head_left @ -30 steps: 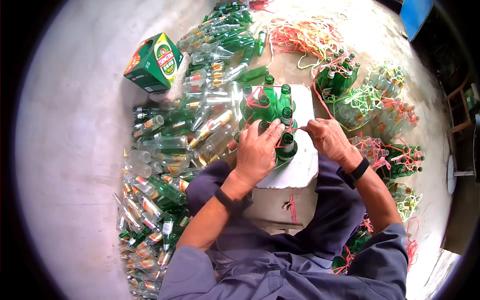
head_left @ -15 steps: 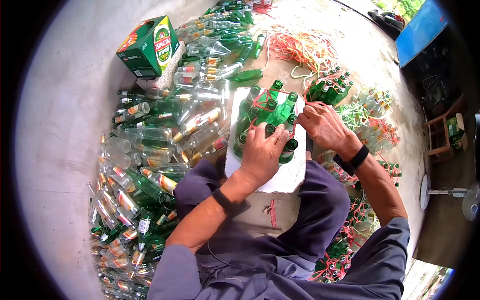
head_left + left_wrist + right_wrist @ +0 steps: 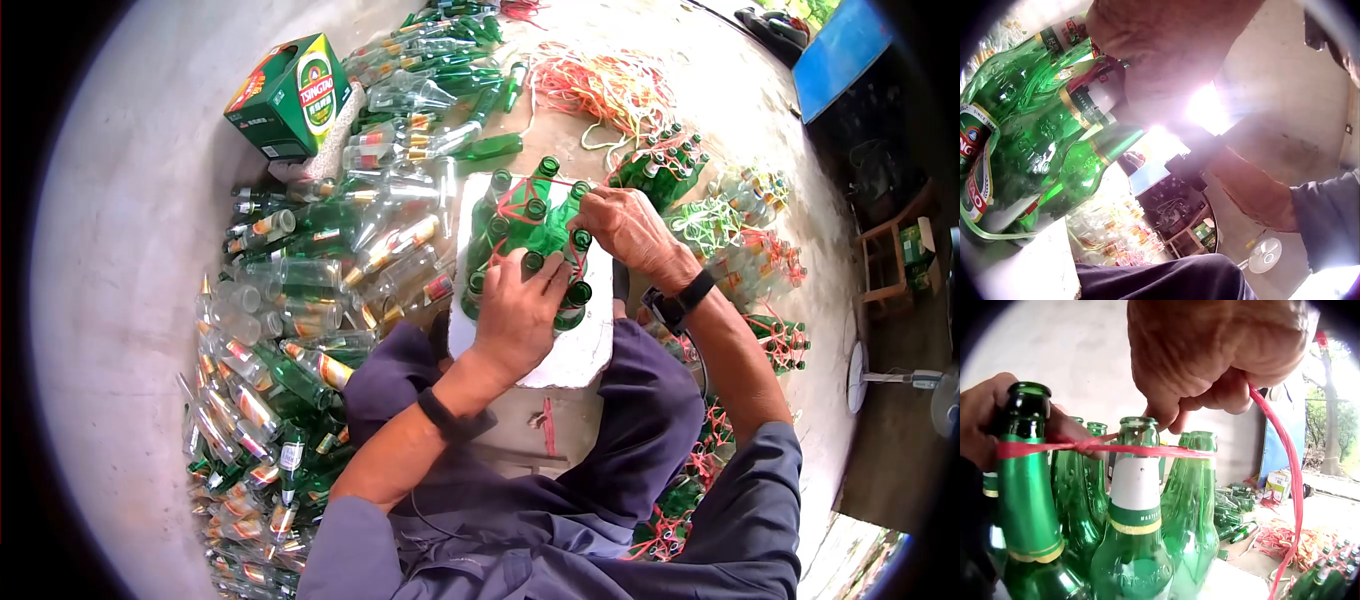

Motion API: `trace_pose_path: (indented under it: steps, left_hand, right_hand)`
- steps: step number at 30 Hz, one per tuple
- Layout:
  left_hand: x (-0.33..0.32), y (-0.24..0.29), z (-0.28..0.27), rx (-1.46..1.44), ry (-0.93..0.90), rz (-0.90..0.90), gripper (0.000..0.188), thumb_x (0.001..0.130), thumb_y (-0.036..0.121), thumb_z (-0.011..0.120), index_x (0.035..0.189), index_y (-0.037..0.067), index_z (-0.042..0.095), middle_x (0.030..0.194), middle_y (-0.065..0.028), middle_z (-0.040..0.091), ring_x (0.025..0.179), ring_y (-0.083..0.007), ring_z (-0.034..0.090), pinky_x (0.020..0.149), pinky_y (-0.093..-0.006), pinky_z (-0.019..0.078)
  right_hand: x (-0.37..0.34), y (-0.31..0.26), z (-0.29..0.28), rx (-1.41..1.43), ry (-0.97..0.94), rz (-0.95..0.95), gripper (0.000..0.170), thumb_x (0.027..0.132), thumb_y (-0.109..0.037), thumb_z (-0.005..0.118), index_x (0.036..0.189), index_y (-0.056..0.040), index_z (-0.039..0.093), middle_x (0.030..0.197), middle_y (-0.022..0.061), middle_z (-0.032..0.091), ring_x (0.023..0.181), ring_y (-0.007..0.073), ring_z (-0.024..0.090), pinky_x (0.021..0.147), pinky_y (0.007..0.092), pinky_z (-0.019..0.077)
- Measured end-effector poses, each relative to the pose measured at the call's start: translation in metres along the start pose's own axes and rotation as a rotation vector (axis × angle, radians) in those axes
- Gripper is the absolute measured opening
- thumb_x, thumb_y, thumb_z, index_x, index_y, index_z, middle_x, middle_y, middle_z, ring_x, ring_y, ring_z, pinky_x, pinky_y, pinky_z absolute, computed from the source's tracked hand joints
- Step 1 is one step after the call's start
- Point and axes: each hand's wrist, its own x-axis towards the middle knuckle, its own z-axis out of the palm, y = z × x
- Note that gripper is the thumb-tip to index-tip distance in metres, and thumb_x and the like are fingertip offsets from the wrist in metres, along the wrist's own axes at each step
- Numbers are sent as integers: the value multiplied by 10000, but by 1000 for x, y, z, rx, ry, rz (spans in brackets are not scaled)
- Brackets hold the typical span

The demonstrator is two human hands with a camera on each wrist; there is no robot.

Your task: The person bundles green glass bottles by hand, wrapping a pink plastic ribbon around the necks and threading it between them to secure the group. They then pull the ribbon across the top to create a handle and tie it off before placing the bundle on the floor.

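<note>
Green glass bottles (image 3: 535,208) stand upright in a tight cluster on a white board (image 3: 585,355) before the person's knees. Red plastic twine (image 3: 1182,451) runs around their necks. My left hand (image 3: 515,315) lies over the near necks, its fingers holding the twine by a crossing beside the front bottle. Above the far right necks, my right hand (image 3: 632,232) has its fingers curled around a length of the same twine, which hangs down from the fist in the right wrist view. The left palm is hidden in the head view.
Loose bottles (image 3: 400,265) lie in a wide pile on the left. A green beer carton (image 3: 295,100) stands by the wall. Tangled red and yellow twine (image 3: 605,90) lies at the back. Tied bottle bundles (image 3: 660,165) line the right, with a fan (image 3: 857,378) beyond.
My right hand first pulled the twine out to the right of the bottles, then moved forward over the far right necks. My left hand stayed at the near necks. The head view shifted.
</note>
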Motion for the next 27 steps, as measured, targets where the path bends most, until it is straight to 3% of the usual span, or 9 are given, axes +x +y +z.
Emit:
trace_pose_path:
  steps: [2, 5, 9, 11, 20, 22, 24, 25, 27]
  left_hand:
    - [0, 1, 1, 28, 0, 1, 471, 794, 62, 576, 1256, 33, 664, 1341, -71, 609, 1203, -375, 496, 961, -463, 387]
    - [2, 3, -4, 33, -39, -5, 474, 792, 66, 581, 1257, 31, 666, 1344, -61, 612, 1215, -367, 488, 987, -460, 375]
    - [0, 1, -1, 25, -75, -12, 497, 802, 99, 597, 1296, 74, 645, 1383, -52, 611, 1221, -371, 492, 1018, -482, 353]
    - [-1, 0, 1, 17, -64, -5, 544, 775, 86, 604, 1318, 68, 634, 1395, -66, 604, 1231, -378, 485, 1023, -486, 353]
    - [2, 4, -13, 16, -108, 31, 571, 753, 67, 620, 1322, 16, 629, 1365, -121, 619, 1255, -395, 471, 1002, -484, 373]
    - [7, 1, -23, 55, -137, 53, 495, 783, 95, 638, 1273, 27, 658, 1342, -130, 627, 1271, -402, 472, 1010, -500, 367]
    - [12, -1, -35, -123, -142, 18, 363, 827, 136, 650, 1176, 45, 697, 1308, -140, 635, 1281, -398, 477, 1027, -512, 352]
    - [25, -1, -44, -93, -56, 49, 240, 857, 158, 647, 1064, 51, 705, 1210, -141, 677, 1218, -368, 545, 1002, -502, 382]
    - [44, -16, -37, -226, -85, 5, 196, 864, 154, 639, 1005, 39, 710, 1191, -161, 693, 1177, -374, 590, 992, -478, 425]
  right_hand:
    - [-4, 2, 5, 0, 39, 23, 263, 823, -198, 738, 735, -21, 564, 747, 165, 617, 693, 388, 631, 613, 478, 499]
    - [-2, 5, 9, -15, -71, 275, 388, 852, -318, 767, 745, -3, 567, 696, 217, 595, 692, 406, 623, 610, 490, 471]
    - [-9, 5, 18, 54, -40, 395, 380, 872, -308, 757, 760, 25, 612, 699, 225, 625, 680, 413, 631, 610, 481, 482]
    - [-20, 1, 21, 260, 107, 600, 365, 906, -293, 734, 789, 44, 660, 705, 240, 640, 672, 420, 643, 614, 463, 495]
    - [-62, 7, 67, 382, 300, 644, 303, 952, -272, 677, 807, -7, 655, 731, 244, 624, 722, 448, 632, 630, 483, 482]
    - [-60, 3, 80, 336, 302, 661, 349, 954, -297, 682, 768, -8, 619, 712, 245, 601, 710, 455, 618, 621, 490, 468]
    - [-58, 2, 89, 365, 322, 652, 390, 949, -322, 692, 739, -9, 590, 696, 246, 584, 695, 458, 601, 612, 493, 459]
    - [-56, 4, 93, 343, 321, 631, 396, 947, -331, 693, 739, -10, 591, 695, 243, 586, 687, 454, 597, 611, 493, 459]
    - [-53, 11, 100, 307, 282, 640, 413, 933, -370, 700, 743, -12, 623, 689, 236, 599, 659, 439, 596, 609, 492, 463]
